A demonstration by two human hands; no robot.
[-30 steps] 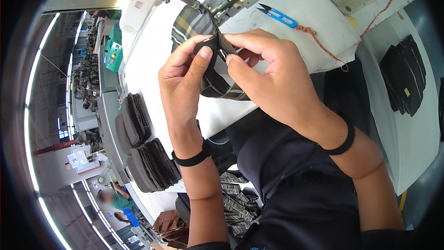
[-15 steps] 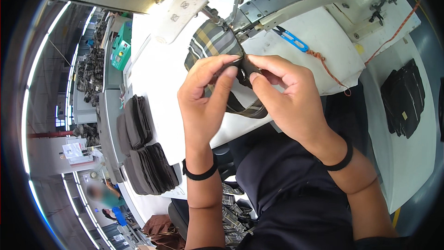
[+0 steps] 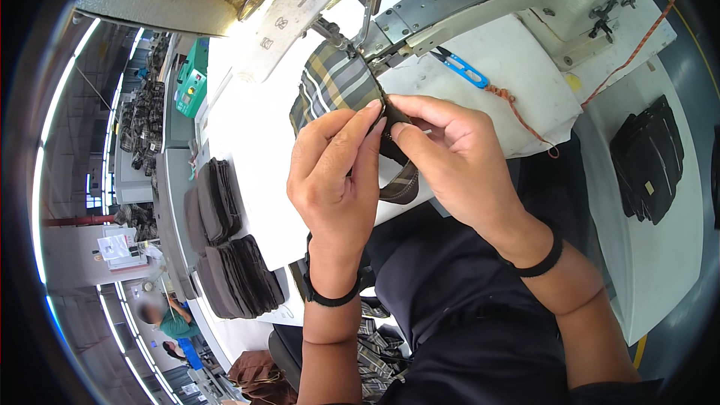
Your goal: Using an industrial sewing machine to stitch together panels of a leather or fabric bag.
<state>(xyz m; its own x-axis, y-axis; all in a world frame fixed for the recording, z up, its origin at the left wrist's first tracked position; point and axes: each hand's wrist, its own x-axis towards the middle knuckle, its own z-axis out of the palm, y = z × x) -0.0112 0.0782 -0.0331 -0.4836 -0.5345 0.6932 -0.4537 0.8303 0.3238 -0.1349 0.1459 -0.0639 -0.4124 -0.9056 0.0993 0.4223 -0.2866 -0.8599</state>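
Both my hands meet at the edge of a plaid fabric piece [image 3: 335, 79] in olive, grey, white and yellow, which looks like part of a cap. Its upper end lies under the needle area of a sewing machine [image 3: 420, 11]. Thumb and fingers of my left hand [image 3: 334, 169] pinch the near edge of the cloth. Close beside it, my right hand [image 3: 465, 165] grips a dark fold of the same piece between thumb and forefinger. A curved dark band [image 3: 401, 186] hangs below the fingers, and the fingertips partly hide the folded edge.
Blue thread snips [image 3: 465, 69] on an orange cord lie right of the cloth. Stacks of dark brown fabric pieces [image 3: 236, 274] stand at the left table edge. Dark cut pieces [image 3: 649, 157] rest on a white surface at right. People work in the left background.
My left hand has rolled, bringing its fingers closer together at the cloth edge. The hands' pinching point sits slightly lower, and the whole view has shifted a little.
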